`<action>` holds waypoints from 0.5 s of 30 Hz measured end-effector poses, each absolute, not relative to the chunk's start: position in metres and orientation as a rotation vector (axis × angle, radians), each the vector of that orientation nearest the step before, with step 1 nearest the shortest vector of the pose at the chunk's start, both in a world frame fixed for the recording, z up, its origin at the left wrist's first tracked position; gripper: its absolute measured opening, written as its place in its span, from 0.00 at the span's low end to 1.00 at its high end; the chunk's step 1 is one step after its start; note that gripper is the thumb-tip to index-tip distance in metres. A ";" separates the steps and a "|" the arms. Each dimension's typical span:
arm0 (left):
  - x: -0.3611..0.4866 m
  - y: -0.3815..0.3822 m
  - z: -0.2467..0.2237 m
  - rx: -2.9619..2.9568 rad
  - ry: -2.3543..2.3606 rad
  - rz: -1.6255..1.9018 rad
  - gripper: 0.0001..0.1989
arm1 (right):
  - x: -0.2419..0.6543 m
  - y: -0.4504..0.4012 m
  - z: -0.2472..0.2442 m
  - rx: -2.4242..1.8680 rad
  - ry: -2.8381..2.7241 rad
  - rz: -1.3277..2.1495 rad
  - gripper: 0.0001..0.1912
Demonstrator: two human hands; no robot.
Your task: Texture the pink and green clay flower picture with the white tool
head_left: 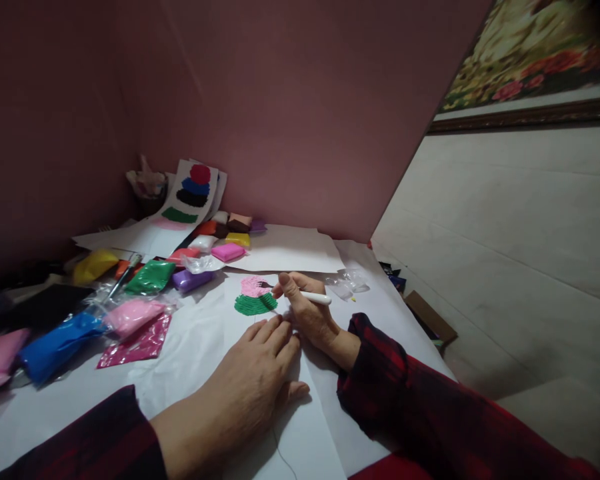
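My right hand [307, 309] is closed around a small fork [316, 297] with a white handle. Its dark tines touch the right side of a textured pink clay patch [253, 286]. Directly below the pink is a ridged green clay patch [255, 305], and both lie on a white sheet of paper [305, 427]. Flat on this sheet rests my left hand [260, 363], fingers stretched out and holding nothing, just below the green patch. A thin drawn line runs down the paper from under this hand.
Soft clay packets lie to the left, among them blue [63, 347], pink [134, 317], green [151, 276] and purple [194, 280]. A sheet with coloured clay shapes [193, 193] leans at the back. Clear plastic scraps [347, 285] lie right, near the table edge. A pink wall [280, 120] stands behind.
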State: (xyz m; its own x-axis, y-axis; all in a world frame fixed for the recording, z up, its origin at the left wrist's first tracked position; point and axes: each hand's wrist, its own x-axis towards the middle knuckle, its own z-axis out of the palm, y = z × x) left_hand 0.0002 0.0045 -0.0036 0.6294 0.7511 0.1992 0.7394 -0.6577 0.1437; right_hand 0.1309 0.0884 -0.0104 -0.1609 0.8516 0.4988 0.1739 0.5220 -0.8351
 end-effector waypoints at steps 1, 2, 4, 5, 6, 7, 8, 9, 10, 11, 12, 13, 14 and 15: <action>0.000 0.005 -0.003 2.792 1.276 0.355 0.23 | 0.131 0.088 -0.010 -0.882 -1.651 0.762 0.24; 0.001 0.005 -0.002 2.793 1.275 0.338 0.23 | 0.131 0.088 -0.010 -0.882 -1.651 0.767 0.24; 0.001 0.005 -0.001 2.797 1.272 0.316 0.23 | 0.131 0.088 -0.011 -0.882 -1.650 0.789 0.24; 0.001 0.005 -0.001 2.798 1.274 0.313 0.23 | 0.131 0.088 -0.010 -0.881 -1.648 0.808 0.24; 0.001 0.005 -0.001 2.799 1.275 0.311 0.23 | 0.131 0.088 -0.010 -0.880 -1.647 0.831 0.24; 0.001 0.005 -0.002 2.797 1.276 0.306 0.23 | 0.131 0.088 -0.010 -0.878 -1.647 0.852 0.25; 0.002 0.005 -0.002 2.795 1.278 0.302 0.22 | 0.131 0.088 -0.010 -0.875 -1.648 0.869 0.25; 0.002 0.005 -0.003 2.793 1.280 0.300 0.23 | 0.131 0.087 -0.010 -0.873 -1.649 0.882 0.25; 0.002 0.005 -0.004 2.791 1.279 0.301 0.23 | 0.131 0.087 -0.010 -0.871 -1.649 0.891 0.26; 0.002 0.005 -0.004 2.791 1.278 0.303 0.23 | 0.131 0.087 -0.010 -0.870 -1.649 0.899 0.26; 0.001 0.006 -0.005 2.792 1.278 0.307 0.23 | 0.131 0.087 -0.010 -0.869 -1.650 0.909 0.26; 0.001 0.006 -0.006 2.795 1.277 0.312 0.23 | 0.130 0.087 -0.010 -0.869 -1.651 0.918 0.25; 0.001 0.006 -0.006 2.797 1.275 0.313 0.24 | 0.130 0.087 -0.010 -0.870 -1.651 0.927 0.25; 0.001 0.006 -0.006 2.799 1.272 0.313 0.24 | 0.130 0.087 -0.010 -0.873 -1.653 0.936 0.25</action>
